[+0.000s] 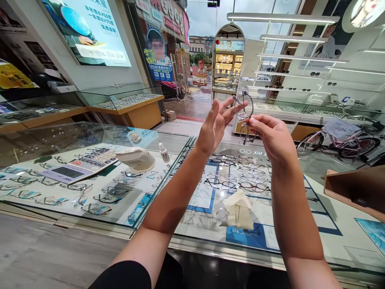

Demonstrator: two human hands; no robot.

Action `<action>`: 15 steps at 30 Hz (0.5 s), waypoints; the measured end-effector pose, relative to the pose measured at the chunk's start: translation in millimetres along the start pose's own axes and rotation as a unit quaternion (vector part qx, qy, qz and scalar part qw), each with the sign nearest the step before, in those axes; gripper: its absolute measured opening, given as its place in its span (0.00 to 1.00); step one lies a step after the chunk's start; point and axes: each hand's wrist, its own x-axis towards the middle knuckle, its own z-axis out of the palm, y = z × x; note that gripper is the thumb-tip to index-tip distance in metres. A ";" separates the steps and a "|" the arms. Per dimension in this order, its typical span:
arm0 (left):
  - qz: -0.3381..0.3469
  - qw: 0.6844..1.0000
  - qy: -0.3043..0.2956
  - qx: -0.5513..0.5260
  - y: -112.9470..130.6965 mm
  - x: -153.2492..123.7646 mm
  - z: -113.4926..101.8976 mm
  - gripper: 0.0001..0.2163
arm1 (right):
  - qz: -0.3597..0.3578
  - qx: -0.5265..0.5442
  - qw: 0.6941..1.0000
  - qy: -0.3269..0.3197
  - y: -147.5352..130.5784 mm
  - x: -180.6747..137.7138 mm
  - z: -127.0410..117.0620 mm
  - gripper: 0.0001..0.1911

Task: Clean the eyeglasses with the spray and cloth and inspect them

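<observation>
Up in front of me, a pair of eyeglasses (252,106) with a thin dark frame is held on edge, one lens above the other. My right hand (272,132) pinches it near the middle between thumb and fingers. My left hand (215,125) is open, palm turned toward the glasses, its fingertips overlapping the upper lens; whether they touch it I cannot tell. Below on the glass counter (186,237) lies a crumpled beige cloth (239,210).
A calculator (80,166), a white device (136,158) and a small spray bottle (164,152) sit on the counter at left. Rows of eyeglasses (221,184) show beneath the glass. A brown tray (355,192) is at right; beyond stand a pink bicycle (345,138) and an arched mirror (228,60).
</observation>
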 end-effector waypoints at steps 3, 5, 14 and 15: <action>0.021 0.992 0.114 0.057 -0.4 -2.2 0.0 0.24 | -0.028 -0.010 0.999 0.031 2.2 0.3 1.8 0.06; 0.033 0.979 0.163 0.119 0.4 -5.1 1.0 0.16 | -0.056 -0.031 0.997 0.052 3.6 0.3 3.9 0.06; -0.026 0.990 0.042 0.133 1.8 -10.9 7.4 0.18 | -0.170 -0.285 0.939 0.095 2.4 -11.1 24.2 0.08; -0.032 0.990 0.041 0.130 1.5 -10.4 6.3 0.18 | -0.173 -0.303 0.933 0.092 1.1 -12.6 25.9 0.09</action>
